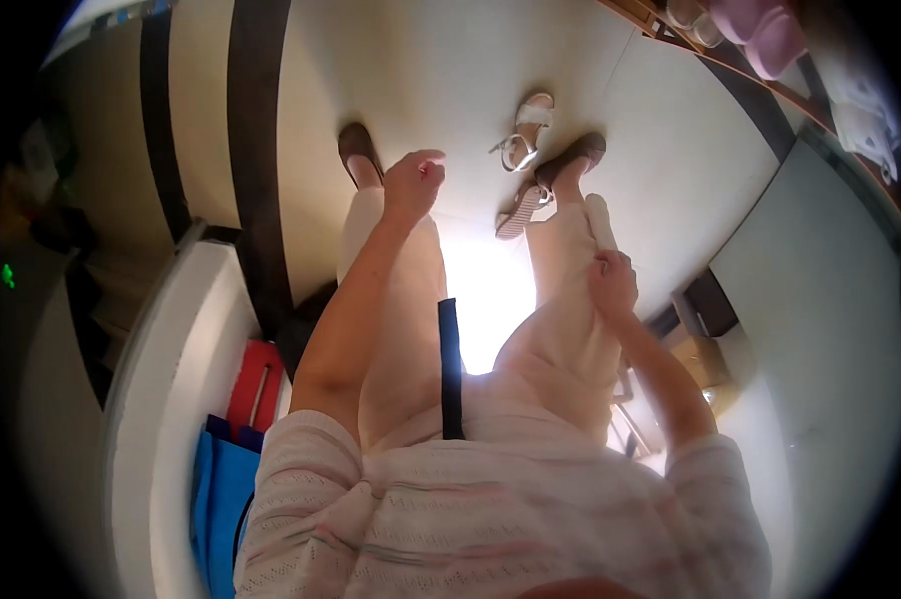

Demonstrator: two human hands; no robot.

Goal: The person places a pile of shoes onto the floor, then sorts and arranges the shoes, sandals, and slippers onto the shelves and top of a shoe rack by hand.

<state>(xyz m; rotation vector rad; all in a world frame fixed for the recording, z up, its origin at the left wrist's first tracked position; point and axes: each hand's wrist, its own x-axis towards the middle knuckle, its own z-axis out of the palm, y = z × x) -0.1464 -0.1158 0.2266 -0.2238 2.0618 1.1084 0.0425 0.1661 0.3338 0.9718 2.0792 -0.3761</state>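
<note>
My left hand (pixel 414 187) hangs above my left trouser leg, fingers curled in and nothing visible in them. At my right knee, my right hand (pixel 612 284) is closed against the cream trousers (pixel 570 329), seemingly on a fold of the cloth; its fingertips are partly hidden. Dark brown shoes are on both feet, the left shoe (pixel 357 148) apart from the right shoe (pixel 580 155). Beside the right foot, one white sandal (pixel 532 118) stands upright on the floor. Another sandal (pixel 517 212) lies tipped, its ridged sole showing.
A shoe rack (pixel 660 25) with pink footwear (pixel 760 35) stands at upper right. At the right is a pale door-like panel (pixel 810 280). Blue bag (pixel 221 499) and red item (pixel 254 384) sit at lower left beside a white ledge (pixel 186 339). A dark strap (pixel 450 369) hangs in front.
</note>
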